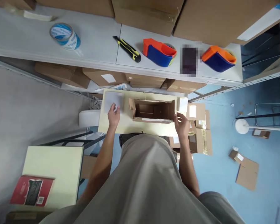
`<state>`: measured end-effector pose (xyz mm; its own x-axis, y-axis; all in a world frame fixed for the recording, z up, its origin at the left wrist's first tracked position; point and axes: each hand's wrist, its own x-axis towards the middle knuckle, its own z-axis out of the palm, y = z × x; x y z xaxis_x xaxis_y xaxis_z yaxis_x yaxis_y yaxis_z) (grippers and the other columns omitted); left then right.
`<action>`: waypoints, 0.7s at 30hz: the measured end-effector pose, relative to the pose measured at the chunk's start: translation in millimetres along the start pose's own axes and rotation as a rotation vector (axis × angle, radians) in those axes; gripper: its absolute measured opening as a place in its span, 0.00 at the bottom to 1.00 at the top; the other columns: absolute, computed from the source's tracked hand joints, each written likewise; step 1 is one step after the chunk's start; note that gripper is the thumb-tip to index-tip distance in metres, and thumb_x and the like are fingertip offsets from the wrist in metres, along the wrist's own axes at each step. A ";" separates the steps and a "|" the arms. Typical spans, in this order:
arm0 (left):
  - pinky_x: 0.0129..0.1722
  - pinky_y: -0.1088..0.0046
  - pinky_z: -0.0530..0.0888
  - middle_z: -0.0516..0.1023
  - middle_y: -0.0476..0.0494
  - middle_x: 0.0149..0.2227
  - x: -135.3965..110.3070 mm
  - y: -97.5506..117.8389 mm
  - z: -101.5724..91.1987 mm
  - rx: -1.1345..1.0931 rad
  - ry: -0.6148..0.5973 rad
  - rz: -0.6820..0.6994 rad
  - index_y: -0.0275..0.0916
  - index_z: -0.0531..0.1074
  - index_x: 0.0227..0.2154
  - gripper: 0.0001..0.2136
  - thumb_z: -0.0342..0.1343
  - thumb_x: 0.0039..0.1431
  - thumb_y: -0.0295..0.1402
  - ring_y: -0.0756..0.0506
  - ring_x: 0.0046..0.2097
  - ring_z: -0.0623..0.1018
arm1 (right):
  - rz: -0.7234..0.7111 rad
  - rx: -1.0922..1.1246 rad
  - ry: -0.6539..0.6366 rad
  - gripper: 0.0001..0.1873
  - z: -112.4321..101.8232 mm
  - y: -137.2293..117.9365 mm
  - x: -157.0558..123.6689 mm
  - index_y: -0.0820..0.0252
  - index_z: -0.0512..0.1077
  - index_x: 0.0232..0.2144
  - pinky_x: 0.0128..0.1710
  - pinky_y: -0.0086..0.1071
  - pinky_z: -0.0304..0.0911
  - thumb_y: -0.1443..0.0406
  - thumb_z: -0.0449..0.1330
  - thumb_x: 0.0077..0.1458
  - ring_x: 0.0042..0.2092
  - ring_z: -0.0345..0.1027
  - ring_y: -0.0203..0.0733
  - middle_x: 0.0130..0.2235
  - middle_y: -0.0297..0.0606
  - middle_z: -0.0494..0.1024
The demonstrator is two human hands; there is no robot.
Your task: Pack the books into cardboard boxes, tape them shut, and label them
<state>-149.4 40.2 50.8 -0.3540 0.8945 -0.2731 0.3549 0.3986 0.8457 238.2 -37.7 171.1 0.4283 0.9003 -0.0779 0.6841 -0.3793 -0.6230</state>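
An open-topped cardboard box (154, 120) stands on a narrow pale-yellow tabletop (126, 128) in front of my body. Its inside looks bare brown, and a flap sticks out at its left end. At the near right corner, the fingers of my right hand (183, 125) close on the box edge. My left hand (114, 117) is left of the box, with thumb and fingers apart and loosely bent. Under its fingertips lies a whitish, see-through flat sheet or bag (113, 98); whether they touch it, I cannot tell.
On the shelf above are a tape roll (68, 39), a utility knife (128, 49) and two tape dispensers (160, 54), with cartons behind. A white label sheet (183, 104) lies right of the box. Cardboard boxes (204, 140) stand on the right; a side table (53, 158) is lower left.
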 end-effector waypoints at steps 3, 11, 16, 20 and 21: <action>0.73 0.47 0.64 0.64 0.24 0.74 35.5 -18.9 2.5 0.488 -0.015 -0.003 0.36 0.64 0.73 0.34 0.63 0.68 0.40 0.29 0.76 0.63 | -0.021 0.016 0.058 0.34 -7.3 -11.2 -5.2 0.65 0.81 0.52 0.42 0.43 0.79 0.42 0.55 0.70 0.44 0.84 0.54 0.50 0.56 0.86; 0.64 0.40 0.72 0.46 0.10 0.77 60.2 -35.7 35.2 0.897 -0.130 -0.084 0.29 0.55 0.75 0.41 0.65 0.65 0.38 0.15 0.75 0.58 | -0.045 0.022 0.059 0.29 -19.6 -35.8 -24.8 0.63 0.82 0.51 0.42 0.44 0.82 0.45 0.57 0.71 0.45 0.84 0.52 0.50 0.54 0.86; 0.62 0.36 0.73 0.44 0.02 0.75 64.4 -25.0 50.1 0.967 -0.198 -0.127 0.19 0.49 0.76 0.41 0.59 0.66 0.30 0.14 0.74 0.60 | -0.026 0.016 0.047 0.28 -15.3 -39.7 -34.9 0.64 0.83 0.50 0.41 0.44 0.82 0.46 0.57 0.71 0.42 0.84 0.52 0.46 0.53 0.87; 0.59 0.36 0.76 0.46 0.02 0.75 66.8 -18.6 55.1 0.985 -0.176 -0.145 0.19 0.50 0.76 0.37 0.54 0.67 0.25 0.16 0.74 0.62 | -0.049 0.025 0.029 0.29 -8.0 -41.4 -37.4 0.63 0.83 0.51 0.42 0.42 0.82 0.46 0.55 0.72 0.42 0.84 0.51 0.48 0.52 0.87; 0.59 0.37 0.76 0.47 0.03 0.75 66.3 -17.7 55.4 0.994 -0.176 -0.143 0.20 0.51 0.76 0.37 0.54 0.67 0.24 0.16 0.74 0.63 | -0.054 0.024 0.030 0.29 -6.9 -41.1 -37.7 0.63 0.83 0.51 0.42 0.42 0.82 0.46 0.55 0.72 0.42 0.84 0.51 0.48 0.51 0.87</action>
<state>-131.2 103.7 -7.7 -0.3456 0.8102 -0.4735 0.9056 0.4202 0.0580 198.0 -57.5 205.0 0.4089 0.9124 -0.0206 0.6926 -0.3249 -0.6440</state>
